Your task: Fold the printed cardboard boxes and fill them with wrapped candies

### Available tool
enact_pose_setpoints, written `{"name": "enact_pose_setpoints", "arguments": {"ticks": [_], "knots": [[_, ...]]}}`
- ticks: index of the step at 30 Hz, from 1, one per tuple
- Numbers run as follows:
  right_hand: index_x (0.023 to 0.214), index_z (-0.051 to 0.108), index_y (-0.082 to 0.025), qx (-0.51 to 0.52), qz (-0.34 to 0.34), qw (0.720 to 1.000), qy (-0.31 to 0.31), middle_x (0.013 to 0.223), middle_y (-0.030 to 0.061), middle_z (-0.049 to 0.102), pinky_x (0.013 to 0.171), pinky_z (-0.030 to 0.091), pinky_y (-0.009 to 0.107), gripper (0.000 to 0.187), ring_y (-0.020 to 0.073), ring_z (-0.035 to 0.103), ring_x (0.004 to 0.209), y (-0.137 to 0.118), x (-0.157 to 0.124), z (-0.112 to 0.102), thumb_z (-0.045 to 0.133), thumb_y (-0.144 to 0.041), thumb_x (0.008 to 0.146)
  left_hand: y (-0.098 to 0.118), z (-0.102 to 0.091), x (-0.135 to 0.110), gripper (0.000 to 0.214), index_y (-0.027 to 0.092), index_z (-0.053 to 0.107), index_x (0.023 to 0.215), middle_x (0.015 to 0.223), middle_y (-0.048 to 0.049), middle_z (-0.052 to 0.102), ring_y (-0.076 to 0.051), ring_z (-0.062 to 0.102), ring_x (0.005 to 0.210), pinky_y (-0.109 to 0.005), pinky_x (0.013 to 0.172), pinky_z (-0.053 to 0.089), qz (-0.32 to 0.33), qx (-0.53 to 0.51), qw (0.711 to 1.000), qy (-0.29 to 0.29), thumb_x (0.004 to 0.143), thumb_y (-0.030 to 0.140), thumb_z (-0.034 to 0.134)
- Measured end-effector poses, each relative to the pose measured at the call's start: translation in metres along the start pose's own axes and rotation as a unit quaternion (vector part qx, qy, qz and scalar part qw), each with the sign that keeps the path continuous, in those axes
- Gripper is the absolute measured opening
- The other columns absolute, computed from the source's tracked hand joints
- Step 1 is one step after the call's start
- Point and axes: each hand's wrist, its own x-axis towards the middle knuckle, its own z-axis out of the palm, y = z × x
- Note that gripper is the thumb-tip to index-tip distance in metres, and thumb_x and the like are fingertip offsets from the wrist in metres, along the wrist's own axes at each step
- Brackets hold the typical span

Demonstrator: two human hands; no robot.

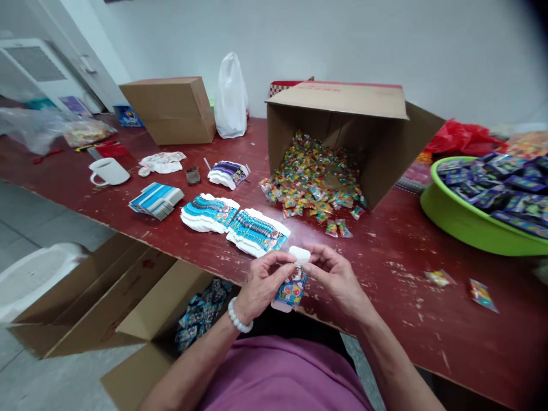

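Note:
My left hand (266,281) and my right hand (336,277) both pinch the top of a small blue printed candy box (291,292), held at the table's front edge. Its white top flap (299,254) stands up between my fingers, and a flap also sticks out at the bottom end. Just beyond lie two fanned stacks of flat blue boxes (258,233). Two wrapped candies (338,228) rest on the table past my right hand. Behind them, a cardboard box on its side (338,94) spills out many small wrapped candies (317,177).
At right stands a green basin (462,225) full of purple packs. Below the table's left edge, an open carton (166,285) holds blue boxes. A white mug (112,171), a closed carton (171,111) and a white plastic bag (231,100) stand farther back on the red table (385,308).

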Motion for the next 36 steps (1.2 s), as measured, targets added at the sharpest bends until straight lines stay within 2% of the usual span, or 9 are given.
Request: {"name": "enact_pose_setpoints", "arguments": {"ticks": [3, 6, 9, 12, 15, 18, 27, 31, 36], "knots": [[0.082, 0.071, -0.019, -0.064, -0.023, 0.997, -0.033, 0.079, 0.001, 0.069, 0.069, 0.046, 0.026, 0.016, 0.0142, 0.059, 0.072, 0.001, 0.001, -0.003, 0.076, -0.034, 0.079, 0.0, 0.001, 0.0, 0.037, 0.02, 0.058, 0.106, 0.085, 0.0011, 0.067, -0.01, 0.06, 0.07, -0.022, 0.069, 0.049, -0.038, -0.084, 0.996, 0.015, 0.076, 0.03, 0.077], [0.079, 0.07, -0.02, -0.089, -0.082, 0.993, -0.01, 0.076, 0.0006, 0.068, 0.069, 0.047, 0.027, 0.014, 0.0151, 0.06, 0.071, 0.001, 0.001, -0.004, 0.073, -0.033, 0.081, -0.001, 0.002, 0.0, 0.05, 0.024, 0.049, 0.118, 0.085, 0.0024, 0.065, -0.01, 0.062, 0.068, -0.021, 0.064, 0.049, -0.101, -0.16, 0.982, -0.012, 0.078, 0.036, 0.076], [0.082, 0.071, -0.021, -0.144, -0.114, 0.983, -0.008, 0.081, 0.0021, 0.069, 0.069, 0.048, 0.028, 0.012, 0.0171, 0.063, 0.073, -0.001, 0.0, -0.001, 0.07, -0.033, 0.084, -0.005, 0.002, -0.001, 0.048, 0.02, 0.055, 0.115, 0.078, -0.0014, 0.065, -0.013, 0.063, 0.056, -0.023, 0.051, 0.048, -0.183, -0.185, 0.963, -0.073, 0.085, 0.058, 0.059], [0.087, 0.071, -0.022, -0.201, -0.13, 0.969, -0.068, 0.096, 0.0056, 0.072, 0.08, 0.05, 0.033, 0.014, 0.0212, 0.067, 0.089, -0.006, -0.002, 0.001, 0.063, -0.033, 0.089, -0.01, 0.003, 0.001, 0.06, 0.016, 0.061, 0.112, 0.068, -0.0021, 0.062, -0.013, 0.058, 0.043, -0.023, 0.04, 0.043, -0.227, -0.173, 0.957, -0.055, 0.085, 0.068, 0.047], [0.082, 0.07, -0.021, -0.184, -0.107, 0.973, -0.085, 0.097, 0.0061, 0.074, 0.082, 0.052, 0.033, 0.018, 0.0229, 0.068, 0.096, -0.01, -0.002, 0.002, 0.062, -0.035, 0.091, -0.012, 0.004, 0.002, 0.063, 0.017, 0.06, 0.119, 0.07, -0.0017, 0.063, -0.012, 0.057, 0.043, -0.022, 0.039, 0.043, -0.22, -0.158, 0.962, -0.028, 0.084, 0.068, 0.049], [0.084, 0.071, -0.02, -0.161, -0.076, 0.981, -0.08, 0.096, 0.0057, 0.075, 0.077, 0.054, 0.032, 0.016, 0.0217, 0.07, 0.088, -0.01, 0.002, 0.003, 0.069, -0.036, 0.085, -0.014, 0.005, 0.003, 0.063, 0.017, 0.061, 0.119, 0.07, -0.0014, 0.063, -0.011, 0.056, 0.045, -0.021, 0.041, 0.044, -0.203, -0.132, 0.97, -0.028, 0.085, 0.068, 0.048], [0.076, 0.07, -0.017, -0.112, 0.006, 0.993, -0.03, 0.072, 0.0023, 0.072, 0.062, 0.051, 0.027, 0.02, 0.0151, 0.063, 0.063, -0.011, 0.009, 0.005, 0.075, -0.037, 0.076, -0.015, 0.007, 0.002, 0.067, 0.012, 0.068, 0.093, 0.061, -0.0022, 0.059, -0.011, 0.053, 0.041, -0.021, 0.039, 0.043, -0.167, -0.089, 0.981, -0.05, 0.086, 0.072, 0.04], [0.08, 0.072, -0.018, -0.128, -0.019, 0.991, -0.043, 0.08, 0.0036, 0.075, 0.066, 0.051, 0.028, 0.018, 0.0171, 0.066, 0.069, -0.012, 0.004, 0.006, 0.071, -0.037, 0.081, -0.014, 0.006, 0.001, 0.062, 0.012, 0.07, 0.093, 0.064, -0.0034, 0.061, -0.011, 0.055, 0.046, -0.021, 0.041, 0.045, -0.147, -0.085, 0.984, -0.052, 0.087, 0.068, 0.044], [0.089, 0.074, -0.021, -0.238, -0.131, 0.96, -0.064, 0.091, 0.0043, 0.075, 0.075, 0.05, 0.03, 0.015, 0.0184, 0.067, 0.081, -0.013, -0.003, 0.006, 0.064, -0.032, 0.089, -0.013, 0.008, -0.002, 0.061, 0.012, 0.07, 0.105, 0.067, -0.0032, 0.06, -0.011, 0.052, 0.048, -0.022, 0.042, 0.045, -0.137, -0.093, 0.985, -0.047, 0.088, 0.065, 0.044]]}}
